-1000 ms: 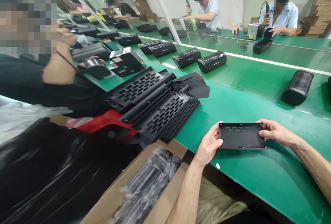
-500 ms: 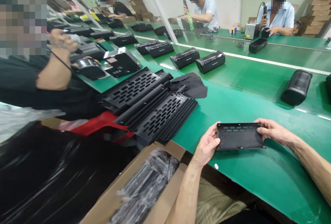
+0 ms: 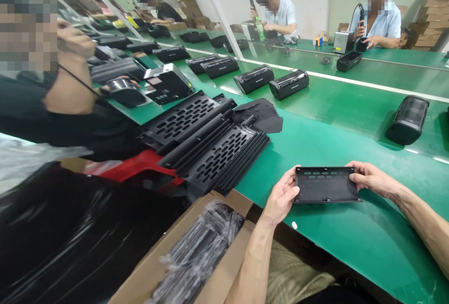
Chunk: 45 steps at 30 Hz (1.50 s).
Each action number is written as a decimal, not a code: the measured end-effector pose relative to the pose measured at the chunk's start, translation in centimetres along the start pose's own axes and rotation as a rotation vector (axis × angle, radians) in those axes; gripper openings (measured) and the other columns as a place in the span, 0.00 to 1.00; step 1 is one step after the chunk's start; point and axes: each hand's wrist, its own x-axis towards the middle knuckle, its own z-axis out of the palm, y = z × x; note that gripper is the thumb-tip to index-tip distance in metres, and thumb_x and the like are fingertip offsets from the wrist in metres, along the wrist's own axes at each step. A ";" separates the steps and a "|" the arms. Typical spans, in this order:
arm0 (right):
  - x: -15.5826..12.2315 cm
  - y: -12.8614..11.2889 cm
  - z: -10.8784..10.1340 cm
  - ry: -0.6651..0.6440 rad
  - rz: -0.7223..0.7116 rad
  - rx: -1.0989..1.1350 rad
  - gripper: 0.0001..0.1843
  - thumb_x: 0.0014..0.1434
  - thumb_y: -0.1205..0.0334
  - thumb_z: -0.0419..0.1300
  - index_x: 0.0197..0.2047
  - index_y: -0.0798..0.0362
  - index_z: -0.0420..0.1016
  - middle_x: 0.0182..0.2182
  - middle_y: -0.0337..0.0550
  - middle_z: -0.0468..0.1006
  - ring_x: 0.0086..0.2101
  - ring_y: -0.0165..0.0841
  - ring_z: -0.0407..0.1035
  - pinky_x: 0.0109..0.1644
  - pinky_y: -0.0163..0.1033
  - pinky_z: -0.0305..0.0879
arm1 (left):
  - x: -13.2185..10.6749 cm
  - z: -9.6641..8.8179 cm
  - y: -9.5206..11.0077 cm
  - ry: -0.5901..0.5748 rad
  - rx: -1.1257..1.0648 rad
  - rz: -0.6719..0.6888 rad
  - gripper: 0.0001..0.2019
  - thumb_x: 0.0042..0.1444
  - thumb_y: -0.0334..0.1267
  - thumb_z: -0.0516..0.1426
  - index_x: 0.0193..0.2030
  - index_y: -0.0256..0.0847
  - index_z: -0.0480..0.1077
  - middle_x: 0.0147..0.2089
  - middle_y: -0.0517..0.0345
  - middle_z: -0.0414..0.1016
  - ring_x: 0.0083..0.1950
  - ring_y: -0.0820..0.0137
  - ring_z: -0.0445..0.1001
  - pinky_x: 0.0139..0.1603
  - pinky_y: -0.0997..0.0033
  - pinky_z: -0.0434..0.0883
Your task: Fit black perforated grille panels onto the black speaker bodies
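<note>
At far left, a co-worker in a dark sleeve (image 3: pixel 24 112) leans over the green table (image 3: pixel 379 243), near a rounded black part (image 3: pixel 126 92). A red tray (image 3: pixel 140 166) shows beneath the stacked black panels (image 3: pixel 224 154), some pierced with oval slots. Just below them, an open cardboard box (image 3: pixel 224 266) holds plastic-wrapped parts (image 3: pixel 199 243). Beyond the stack lies a black sheet (image 3: pixel 261 114), with two black cases (image 3: pixel 289 84) farther off.

My left hand (image 3: pixel 282 199) pinches the left end of a thin black panel (image 3: pixel 322 189), thumb on the near face, fingers bent behind, parted only by its thickness. The panel is in front of me over the table, slots along its upper part. A small white bit (image 3: pixel 294 225) lies below. My right hand (image 3: pixel 372 180) grips the upper right corner, thumb pressed on the face, fingers mostly hidden. Farther right stands another black case (image 3: pixel 409 119).
</note>
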 end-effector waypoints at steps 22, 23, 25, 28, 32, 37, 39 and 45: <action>-0.1 0.2 0.1 0.022 0.001 -0.036 0.21 0.55 0.51 0.70 0.46 0.54 0.74 0.31 0.38 0.79 0.28 0.28 0.70 0.30 0.33 0.66 | -0.1 0.3 0.2 0.013 -0.032 -0.017 0.34 0.52 0.45 0.72 0.65 0.41 0.73 0.63 0.42 0.77 0.65 0.51 0.74 0.67 0.55 0.69; -0.1 0.2 0.1 0.024 0.004 -0.042 0.21 0.55 0.51 0.70 0.46 0.54 0.74 0.32 0.38 0.79 0.28 0.28 0.70 0.30 0.33 0.66 | -0.1 0.3 0.2 0.014 -0.035 -0.012 0.34 0.52 0.45 0.72 0.65 0.41 0.73 0.63 0.42 0.78 0.65 0.51 0.74 0.66 0.55 0.70; -0.2 0.2 0.0 0.024 0.012 -0.057 0.21 0.55 0.50 0.70 0.46 0.54 0.74 0.32 0.38 0.79 0.28 0.28 0.71 0.30 0.33 0.66 | -0.1 0.4 0.1 0.018 -0.041 -0.004 0.34 0.52 0.47 0.72 0.65 0.41 0.74 0.62 0.42 0.78 0.63 0.51 0.75 0.64 0.56 0.71; -0.2 0.1 0.0 0.027 0.016 -0.071 0.22 0.55 0.50 0.70 0.46 0.54 0.73 0.32 0.38 0.79 0.28 0.28 0.70 0.30 0.33 0.66 | 0.0 0.4 -0.2 0.027 -0.026 -0.001 0.34 0.54 0.49 0.71 0.65 0.40 0.73 0.61 0.42 0.79 0.61 0.52 0.77 0.62 0.57 0.72; -0.2 0.1 0.0 0.035 0.022 -0.082 0.22 0.54 0.50 0.70 0.46 0.55 0.74 0.31 0.38 0.78 0.27 0.28 0.70 0.30 0.34 0.66 | 0.1 0.3 -0.4 0.036 0.002 0.004 0.33 0.55 0.49 0.71 0.65 0.41 0.72 0.58 0.43 0.80 0.57 0.56 0.79 0.58 0.61 0.74; -0.2 0.2 0.1 0.042 0.015 -0.063 0.21 0.54 0.51 0.70 0.46 0.54 0.74 0.31 0.38 0.78 0.27 0.29 0.70 0.30 0.34 0.66 | 0.1 0.4 -0.3 0.033 0.012 0.009 0.31 0.56 0.49 0.71 0.64 0.41 0.73 0.58 0.43 0.80 0.56 0.57 0.79 0.56 0.62 0.75; -0.1 0.2 0.1 0.038 0.015 -0.063 0.20 0.54 0.51 0.70 0.45 0.54 0.74 0.31 0.38 0.78 0.27 0.29 0.70 0.30 0.34 0.66 | 0.1 0.3 -0.3 0.029 0.017 0.005 0.32 0.55 0.49 0.71 0.64 0.41 0.73 0.59 0.43 0.79 0.58 0.54 0.78 0.58 0.59 0.74; 0.0 -0.2 0.2 0.014 -0.007 -0.060 0.18 0.53 0.54 0.71 0.42 0.54 0.74 0.29 0.35 0.76 0.27 0.27 0.68 0.30 0.33 0.65 | 0.2 0.1 -0.4 0.037 0.033 0.016 0.33 0.54 0.50 0.72 0.64 0.41 0.73 0.60 0.42 0.79 0.61 0.53 0.77 0.63 0.57 0.73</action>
